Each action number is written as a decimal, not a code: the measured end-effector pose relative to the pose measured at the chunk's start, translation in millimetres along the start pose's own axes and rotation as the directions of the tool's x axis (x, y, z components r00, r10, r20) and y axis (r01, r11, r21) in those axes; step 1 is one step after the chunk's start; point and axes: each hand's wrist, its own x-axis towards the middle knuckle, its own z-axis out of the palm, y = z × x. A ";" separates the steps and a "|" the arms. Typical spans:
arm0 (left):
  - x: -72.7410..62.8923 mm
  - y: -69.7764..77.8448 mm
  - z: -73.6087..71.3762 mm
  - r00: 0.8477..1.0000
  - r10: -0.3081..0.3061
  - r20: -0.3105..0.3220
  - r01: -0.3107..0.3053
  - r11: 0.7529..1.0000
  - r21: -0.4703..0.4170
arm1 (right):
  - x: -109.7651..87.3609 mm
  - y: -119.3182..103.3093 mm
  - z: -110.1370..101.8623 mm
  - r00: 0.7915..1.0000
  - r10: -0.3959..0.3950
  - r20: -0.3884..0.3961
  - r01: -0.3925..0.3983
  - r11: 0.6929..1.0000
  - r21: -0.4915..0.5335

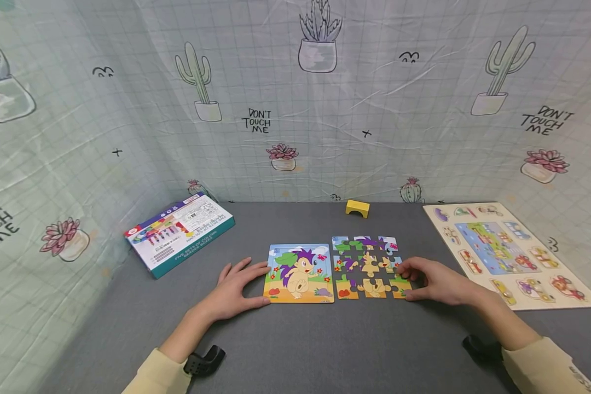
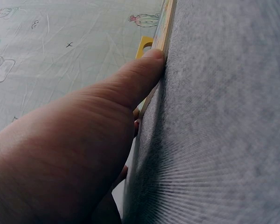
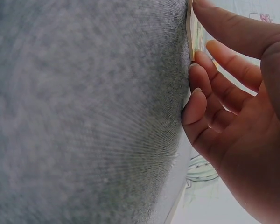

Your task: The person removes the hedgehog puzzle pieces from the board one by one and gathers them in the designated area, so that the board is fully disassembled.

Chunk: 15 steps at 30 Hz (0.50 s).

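My left hand [image 1: 233,291] rests spread on the table at the left edge of a square hedgehog picture board [image 1: 305,273]. Its thumb touches the board's near left corner, also seen in the left wrist view, where the thumb [image 2: 140,74] lies against the board's edge. To the right, loose hedgehog jigsaw pieces [image 1: 371,287] lie slightly apart in rows. My right hand [image 1: 440,282] bends round the near right corner piece [image 1: 399,289], thumb at its near side and fingertips at its far side. In the right wrist view the other fingers [image 3: 196,105] curl loosely.
A yellow arch block [image 1: 357,208] stands at the back. On the left lies a beaded-boxes carton [image 1: 179,232]. A wooden animal puzzle board [image 1: 477,241] lies on the right, near the right forearm. Behind the grey table [image 1: 295,350] hangs a printed cloth [image 1: 354,109].
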 end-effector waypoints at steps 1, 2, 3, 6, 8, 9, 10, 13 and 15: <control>-0.2 0.3 -0.1 1.000 0.000 0.001 0.000 1.000 -0.003 | -0.3 -0.1 0.0 1.000 0.008 -0.002 -0.008 1.000 0.000; -0.4 0.5 -0.2 1.000 0.000 0.001 0.000 1.000 -0.004 | -0.6 -0.4 -0.1 1.000 0.014 -0.003 -0.014 1.000 0.001; -0.6 0.7 -0.2 1.000 0.000 0.001 0.000 1.000 -0.005 | -0.8 -0.4 -0.4 1.000 0.016 -0.004 -0.016 1.000 0.000; -1.1 1.2 -0.5 1.000 0.001 -0.001 -0.001 1.000 0.001 | -1.0 -1.0 -1.5 0.999 0.038 -0.012 -0.038 0.999 0.005; -1.4 1.4 -0.8 1.000 0.000 -0.001 0.000 1.000 0.006 | -1.3 -2.0 -3.0 0.999 0.041 -0.020 -0.041 0.999 0.013; -1.6 1.3 -0.8 1.000 0.000 -0.001 0.000 1.000 0.010 | -1.5 -2.7 -3.9 0.999 0.042 -0.026 -0.042 0.999 0.016; -1.9 1.5 -0.9 1.000 0.000 -0.002 0.000 1.000 0.013 | -2.0 -3.5 -4.6 0.998 0.047 -0.033 -0.046 0.999 0.019; -2.8 1.8 -1.1 1.000 -0.004 0.001 0.004 1.000 0.022 | -3.8 -5.4 -6.8 0.997 0.032 -0.066 -0.031 0.999 0.015; -3.6 2.1 -1.2 1.000 -0.006 0.003 0.006 1.000 0.023 | -5.2 -6.7 -8.1 0.995 0.021 -0.097 -0.020 1.000 0.003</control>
